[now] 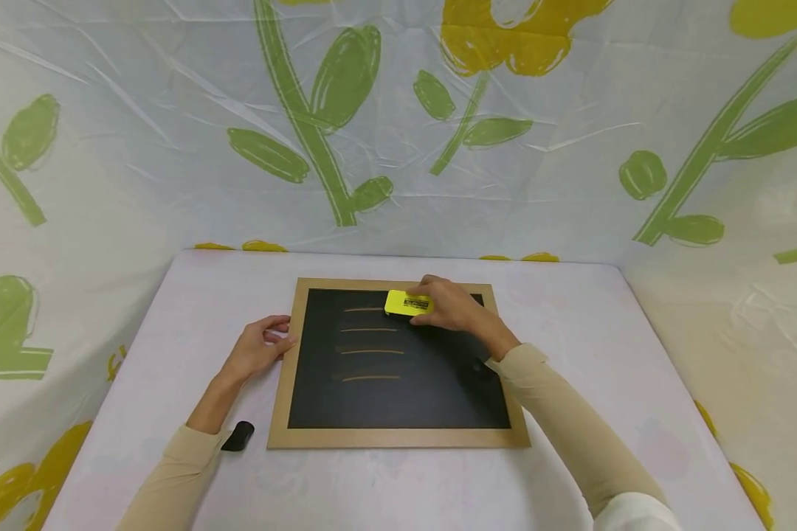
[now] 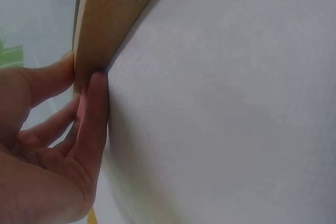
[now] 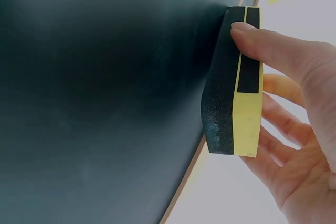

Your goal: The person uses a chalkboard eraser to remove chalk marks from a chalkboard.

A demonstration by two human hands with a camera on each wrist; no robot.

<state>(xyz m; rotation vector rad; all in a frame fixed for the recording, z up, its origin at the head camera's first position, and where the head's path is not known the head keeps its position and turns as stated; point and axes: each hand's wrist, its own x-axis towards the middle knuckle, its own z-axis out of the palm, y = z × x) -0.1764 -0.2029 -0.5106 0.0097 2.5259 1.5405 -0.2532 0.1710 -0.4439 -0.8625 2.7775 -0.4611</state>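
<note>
A chalkboard (image 1: 398, 402) with a light wooden frame lies on the table, several short orange-brown lines drawn across its upper left half. My right hand (image 1: 450, 304) grips a yellow and black board eraser (image 1: 399, 302) between thumb and fingers, near the board's top edge. The eraser overlaps the right end of the topmost line in the head view. In the right wrist view, its black felt side (image 3: 219, 93) faces the dark board. My left hand (image 1: 254, 348) holds the left side of the wooden frame (image 2: 110, 19), thumb on its upper edge and fingertips at its side.
A small black object (image 1: 238, 436) lies beside the left sleeve, left of the board's lower corner. The white table (image 1: 398, 490) is bordered at the back and sides by hanging sheets (image 1: 192, 88) with green leaves and yellow flowers.
</note>
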